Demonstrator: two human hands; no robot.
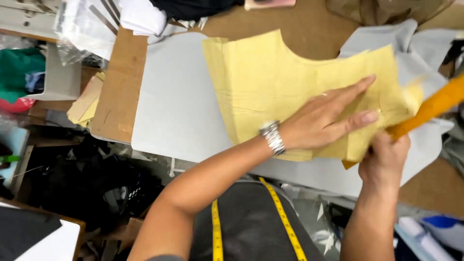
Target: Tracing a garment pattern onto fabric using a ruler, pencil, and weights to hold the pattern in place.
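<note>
Two hands: both busy on one yellow paper pattern piece, nothing else gets touched
Left hand: flat and open, fingers spread, palm pressing the pattern down; silver watch on the wrist
Right hand: clenched around the near end of an orange stick-like tool, pretty blurred so can't say exactly what it is; it runs up and right across the pattern's right edge
Pattern piece: lies on a sheet of pale grey fabric, curved neckline-type cutout on the far edge, faint pencil lines on it, near-right corner sits just under the right hand
Grey fabric: spread over a brown surface, bunched up toward the far right
Person: yellow tape measure draped around the neck, hanging down over a dark top
Left side: white sewing machine at the far left corner, crinkled clear plastic beside it, green cloth further left
Below the surface edge: dark clutter and scraps on the floor, too messy to make out
</note>
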